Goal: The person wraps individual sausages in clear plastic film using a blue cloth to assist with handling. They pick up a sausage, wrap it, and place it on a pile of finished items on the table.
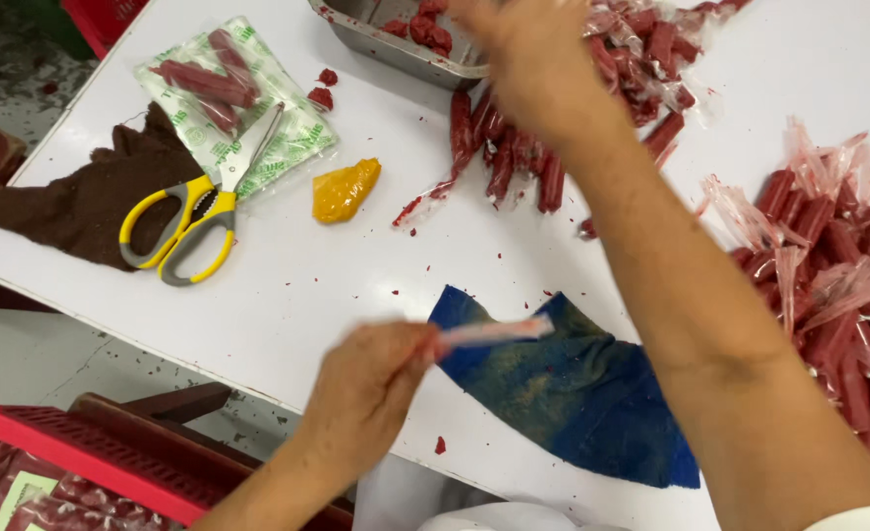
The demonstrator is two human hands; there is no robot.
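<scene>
Here the left hand (371,379) pinches a thin, blurred pinkish wrapper strip (494,331) above a rough blue cloth (573,393) on the smooth white worktop (307,285). The right hand (528,54), motion-smeared, reaches to the metal tray (396,49); its grip cannot be told. Glossy red sausage sticks (514,157) lie just below it. Yellow-handled scissors (194,221) rest apart.
</scene>
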